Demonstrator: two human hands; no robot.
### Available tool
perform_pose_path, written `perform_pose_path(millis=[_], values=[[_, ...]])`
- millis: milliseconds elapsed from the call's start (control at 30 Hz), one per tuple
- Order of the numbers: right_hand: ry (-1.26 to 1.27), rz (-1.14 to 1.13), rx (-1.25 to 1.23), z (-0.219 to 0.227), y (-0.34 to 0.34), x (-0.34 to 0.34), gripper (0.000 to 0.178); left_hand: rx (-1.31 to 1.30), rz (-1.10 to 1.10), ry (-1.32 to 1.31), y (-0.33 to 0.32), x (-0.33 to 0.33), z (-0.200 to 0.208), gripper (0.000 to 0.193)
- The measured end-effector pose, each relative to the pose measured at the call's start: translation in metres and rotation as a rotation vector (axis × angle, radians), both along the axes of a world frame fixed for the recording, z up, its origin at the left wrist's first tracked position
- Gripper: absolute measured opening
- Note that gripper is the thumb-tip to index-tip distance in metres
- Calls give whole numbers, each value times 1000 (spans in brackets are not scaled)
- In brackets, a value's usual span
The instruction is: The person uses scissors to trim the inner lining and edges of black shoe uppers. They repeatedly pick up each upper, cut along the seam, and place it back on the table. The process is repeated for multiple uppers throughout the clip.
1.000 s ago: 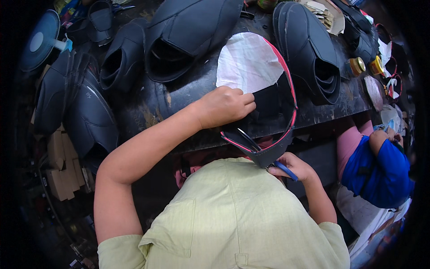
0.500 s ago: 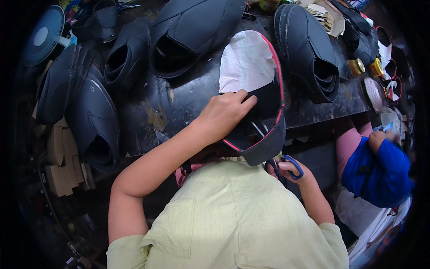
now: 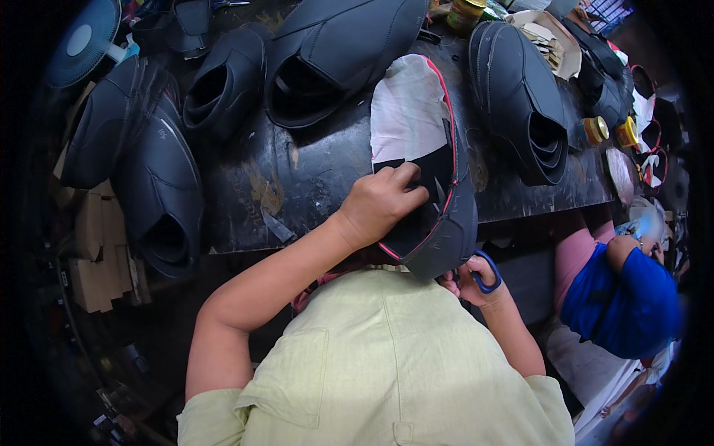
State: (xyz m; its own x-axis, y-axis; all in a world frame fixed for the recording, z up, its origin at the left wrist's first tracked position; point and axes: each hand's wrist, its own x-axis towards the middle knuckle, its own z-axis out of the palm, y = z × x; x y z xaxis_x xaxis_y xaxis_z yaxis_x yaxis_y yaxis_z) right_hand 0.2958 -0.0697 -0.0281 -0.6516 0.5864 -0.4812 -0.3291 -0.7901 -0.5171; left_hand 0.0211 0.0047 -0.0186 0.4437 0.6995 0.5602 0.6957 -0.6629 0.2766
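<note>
A black shoe upper with a white lining piece and red edging lies partly on the table, its near end hanging over the front edge. My left hand is closed on its dark inner material, fingertips curled in and partly hidden. Below the near end, my right hand grips blue-handled scissors, with fingers in the loops. What look like the scissors' pointed blades show inside the upper, right of my left fingers; the stretch between handle and blades is covered by the upper.
Several black shoe uppers surround the work, including a large one ahead and one at right. On the dark table lies a flat pointed scrap. Small yellow jars stand right. A person in blue sits beyond.
My left hand has shifted slightly down and right relative to the lining. The pointed blades show higher inside the upper, and my right hand sits closer beneath it. The whole view has shifted slightly.
</note>
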Motion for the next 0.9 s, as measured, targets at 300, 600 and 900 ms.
perform_pose_path(millis=[300, 600, 900], values=[[-187, 47, 104, 14, 1, 8, 42, 11, 54, -96, -2, 0, -10, 14], [-130, 132, 78, 18, 4, 21, 42, -73, 27, -133, -6, -5, -6, 19], [-84, 195, 33, 27, 16, 32, 42, -31, 71, -162, -4, -2, -8, 18]])
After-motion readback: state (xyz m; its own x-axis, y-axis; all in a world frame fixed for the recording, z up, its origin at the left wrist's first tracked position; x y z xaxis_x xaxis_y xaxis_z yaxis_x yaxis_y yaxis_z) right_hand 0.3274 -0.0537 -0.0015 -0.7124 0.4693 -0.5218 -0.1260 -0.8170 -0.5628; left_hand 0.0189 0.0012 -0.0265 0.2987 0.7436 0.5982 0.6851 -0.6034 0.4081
